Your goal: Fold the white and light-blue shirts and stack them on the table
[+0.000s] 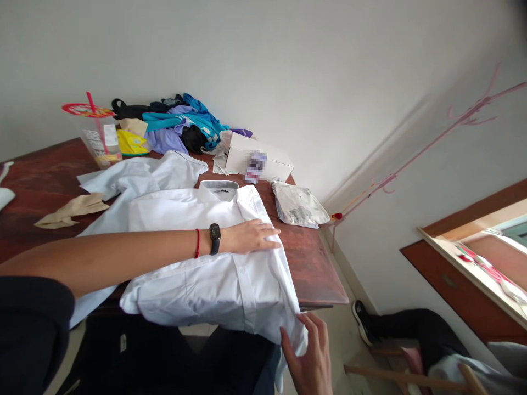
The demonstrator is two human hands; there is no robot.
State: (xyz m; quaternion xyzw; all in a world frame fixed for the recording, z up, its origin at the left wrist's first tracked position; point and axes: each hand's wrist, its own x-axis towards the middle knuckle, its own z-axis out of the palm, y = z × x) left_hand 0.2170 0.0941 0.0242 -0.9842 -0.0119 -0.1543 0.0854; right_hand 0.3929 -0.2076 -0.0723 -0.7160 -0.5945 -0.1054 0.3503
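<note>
1 white cotton dress shirt [206, 285] lies face up on the dark reddish-brown wooden table [313, 263], its grey-lined collar toward the wall and its lower part draped over the near table edge. The cloth is thin, smooth and lightly creased, with a straight button placket running down it. 2 hands work on it. The left hand [251, 236] reaches across from the left and lies flat, palm down, fingers spread out, pressing the right side of the shirt just below the shoulder; it grips nothing. Its wrist carries 1 black band and 1 red string. The right hand [308, 356] comes up from below, fingers loosely open, fingertips touching the hanging hem at the shirt's lower right corner; whether it pinches the cloth I cannot tell.

Under and to the left of it spreads 1 pale blue shirt [140, 178], crumpled and soft. Left of that lies 1 beige limp cloth piece [69, 211]. At the back stands 1 clear plastic cup [99, 137] with a red lid and straw, beside 1 heap of blue, black and purple clothes [181, 123]. 1 white cardboard box [259, 159] sits near the wall, and 1 crinkled printed plastic packet [298, 206] lies just right of the collar.
</note>
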